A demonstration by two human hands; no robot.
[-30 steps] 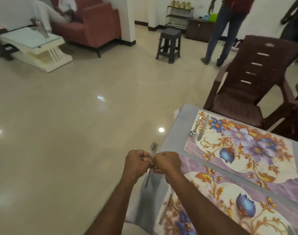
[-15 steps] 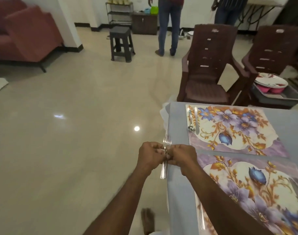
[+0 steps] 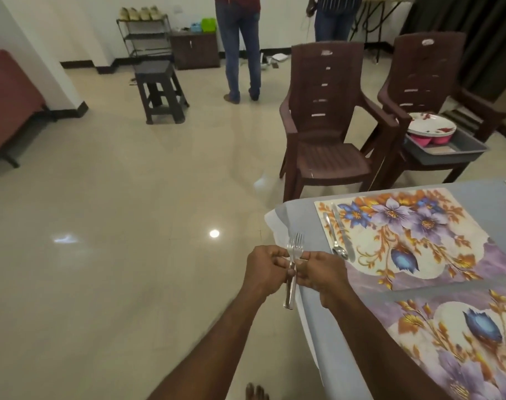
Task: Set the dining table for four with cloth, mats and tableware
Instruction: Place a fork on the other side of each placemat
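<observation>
Head view, step: separating two forks [image 3: 293, 256] held just off the bench [image 3: 303, 220] edge.
Left hand [image 3: 264, 271]: fingers pinched the fork stems.
Right hand [image 3: 318, 272]: fingers pinched the same stems.
Next move: probably one fork onto a mat; needed a clean parting first.
Count: two forks, two full mats [image 3: 419, 241], one spoon [image 3: 336, 239], one knife [image 3: 344, 232].

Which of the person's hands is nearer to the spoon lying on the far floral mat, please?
Right. The right hand holds the forks just beside the spoon, at the table edge; the left hand sits farther out, over the floor.
</observation>
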